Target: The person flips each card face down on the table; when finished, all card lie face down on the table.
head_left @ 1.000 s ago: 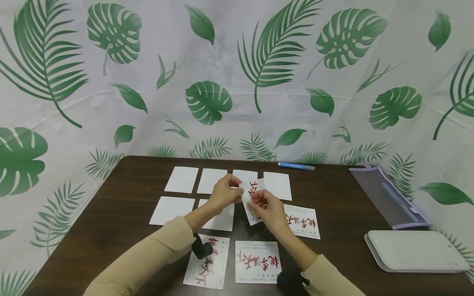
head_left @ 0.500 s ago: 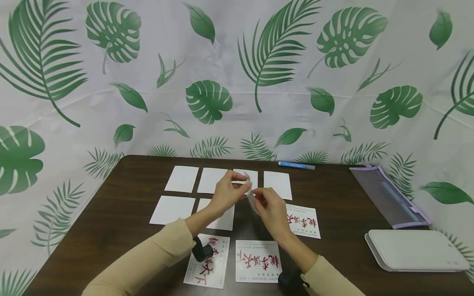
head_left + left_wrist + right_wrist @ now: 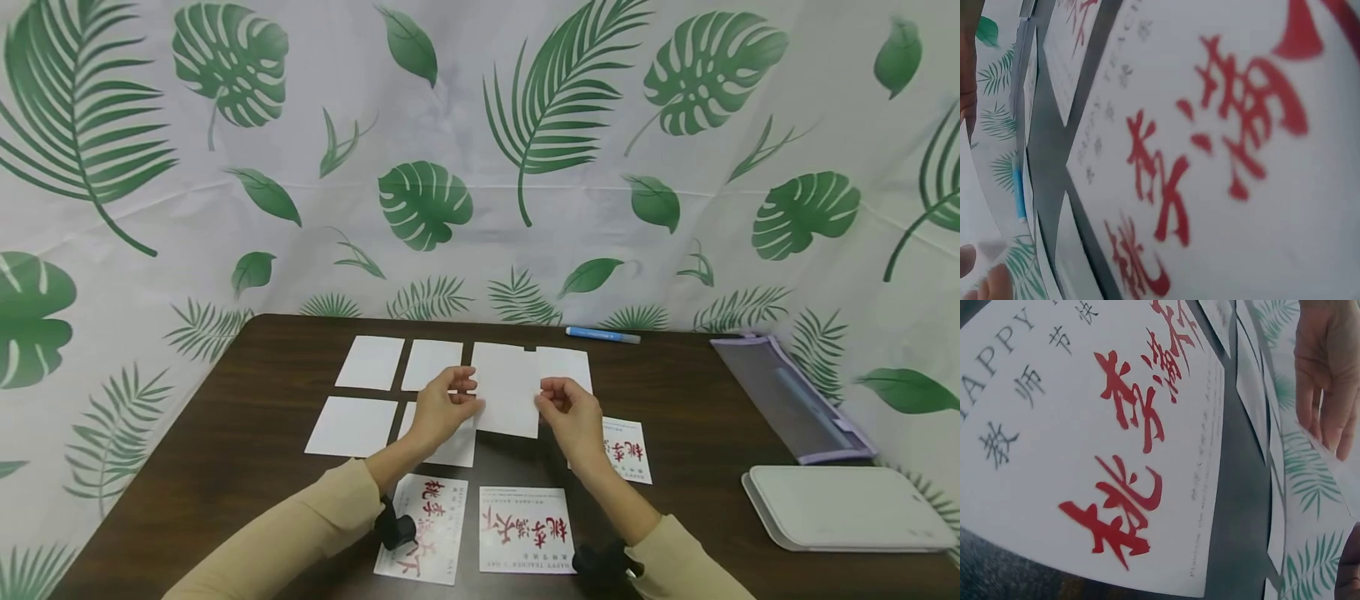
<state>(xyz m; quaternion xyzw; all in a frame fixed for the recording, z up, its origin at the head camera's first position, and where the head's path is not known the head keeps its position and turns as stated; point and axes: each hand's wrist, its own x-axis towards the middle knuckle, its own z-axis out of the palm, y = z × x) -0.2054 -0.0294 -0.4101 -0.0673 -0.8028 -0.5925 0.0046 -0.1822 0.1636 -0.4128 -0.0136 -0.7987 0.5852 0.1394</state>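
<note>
Between my two hands a white card (image 3: 508, 392) is held up above the table, its blank side facing the head camera. My left hand (image 3: 444, 407) pinches its left edge, and my right hand (image 3: 576, 421) pinches the right edge. Beneath the left wrist lies a card with red characters (image 3: 442, 500). A second printed card (image 3: 525, 531), reading "Happy Teacher's Day", lies near the right wrist. Part of a third printed card (image 3: 628, 450) is hidden by the right hand. In the right wrist view, a corner of the held card (image 3: 1335, 469) shows by the fingers.
Several blank white cards (image 3: 350, 426) lie in rows on the dark table (image 3: 225, 467). A blue marker (image 3: 602, 335) is at the back edge. To the right are a purple-edged mesh pouch (image 3: 787, 400) and a flat white case (image 3: 847, 508). Leaf-patterned cloth (image 3: 322, 250) hangs behind.
The held card has turned from its printed side, through edge-on, to its blank side. My hands have moved apart to opposite edges of it.
</note>
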